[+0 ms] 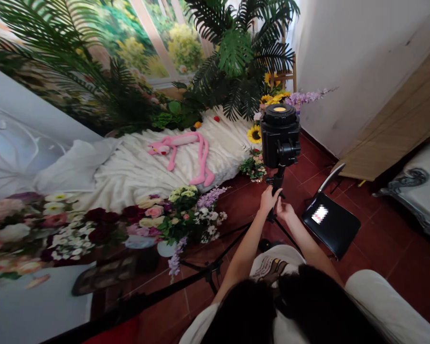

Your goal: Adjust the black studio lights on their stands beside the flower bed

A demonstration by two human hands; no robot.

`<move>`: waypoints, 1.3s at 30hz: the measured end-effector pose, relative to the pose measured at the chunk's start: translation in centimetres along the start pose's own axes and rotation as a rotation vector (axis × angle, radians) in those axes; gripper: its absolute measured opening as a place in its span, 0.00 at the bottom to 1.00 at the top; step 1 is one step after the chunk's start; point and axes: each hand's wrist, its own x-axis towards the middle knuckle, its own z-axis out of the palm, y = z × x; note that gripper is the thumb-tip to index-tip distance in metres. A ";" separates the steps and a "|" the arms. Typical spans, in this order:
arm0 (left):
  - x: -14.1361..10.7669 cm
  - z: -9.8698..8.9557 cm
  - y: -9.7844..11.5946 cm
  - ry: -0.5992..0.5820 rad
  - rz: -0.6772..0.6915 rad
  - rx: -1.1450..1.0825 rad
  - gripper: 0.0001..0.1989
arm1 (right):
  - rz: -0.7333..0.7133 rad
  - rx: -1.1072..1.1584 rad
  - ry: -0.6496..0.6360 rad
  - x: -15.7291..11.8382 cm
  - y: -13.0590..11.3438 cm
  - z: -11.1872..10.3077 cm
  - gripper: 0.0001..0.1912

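A black studio light [280, 138] sits upright on top of a black light stand [278, 177] in front of me. My left hand [268, 198] is closed around the stand's pole just beneath the light, thumb along its upper side. Slightly lower and to the right, my right hand [284, 211] has its fingers curled in at the same pole, palm turned upward. A knob or lever on the pole is partly covered by the hands. The stand's legs spread out below, partly hidden by my forearms.
A pink plush toy [186, 140] lies on a white furry cover [129, 177]. Flowers [181, 210] line its front edge, with palm fronds [236, 52] behind. A black chair [331, 227] stands to the right. Another black pole [172, 289] crosses the lower left.
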 end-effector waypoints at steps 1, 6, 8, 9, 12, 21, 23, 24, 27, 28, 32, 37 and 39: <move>-0.2 -0.4 -0.1 0.006 -0.006 -0.029 0.17 | 0.029 0.003 0.046 -0.1 0.5 -0.1 0.17; -2.5 -4.2 -2.0 0.149 -0.077 -0.083 0.13 | 0.100 -0.036 0.141 -1.2 2.1 1.1 0.10; -3.7 -6.5 -3.4 0.257 -0.140 -0.060 0.12 | 0.126 -0.096 0.110 -1.4 2.7 2.6 0.09; -4.4 -7.7 -4.2 0.311 -0.171 -0.049 0.12 | 0.141 -0.136 0.090 -1.4 3.1 3.5 0.09; -6.5 -11.5 -6.3 0.459 -0.264 -0.034 0.12 | 0.183 -0.295 0.007 -1.1 5.2 6.1 0.08; -16.5 -21.2 -8.8 0.928 -0.557 0.092 0.12 | 0.370 -0.783 -0.297 -1.4 16.7 10.9 0.05; -19.2 -22.5 -8.9 1.018 -0.600 0.125 0.12 | 0.448 -0.860 -0.325 -2.1 19.6 11.2 0.05; -20.6 -23.1 -8.9 1.060 -0.619 0.140 0.12 | 0.487 -0.896 -0.340 -2.5 20.9 11.3 0.05; -24.4 -24.2 -9.0 1.195 -0.676 0.173 0.12 | 0.591 -0.983 -0.392 -3.7 24.7 11.2 0.06; -25.5 -24.4 -8.9 1.237 -0.689 0.177 0.12 | 0.618 -1.004 -0.407 -4.2 25.7 11.1 0.06; -28.8 -24.8 -8.3 1.358 -0.700 0.165 0.13 | 0.702 -1.080 -0.438 -5.3 28.8 10.2 0.05; -30.2 -25.2 -6.9 1.543 -0.747 0.183 0.16 | 0.672 -1.251 -0.580 -5.1 30.8 9.4 0.03; -30.2 -25.8 -6.3 1.641 -0.748 0.206 0.18 | 0.610 -1.411 -0.715 -4.6 31.8 9.7 0.02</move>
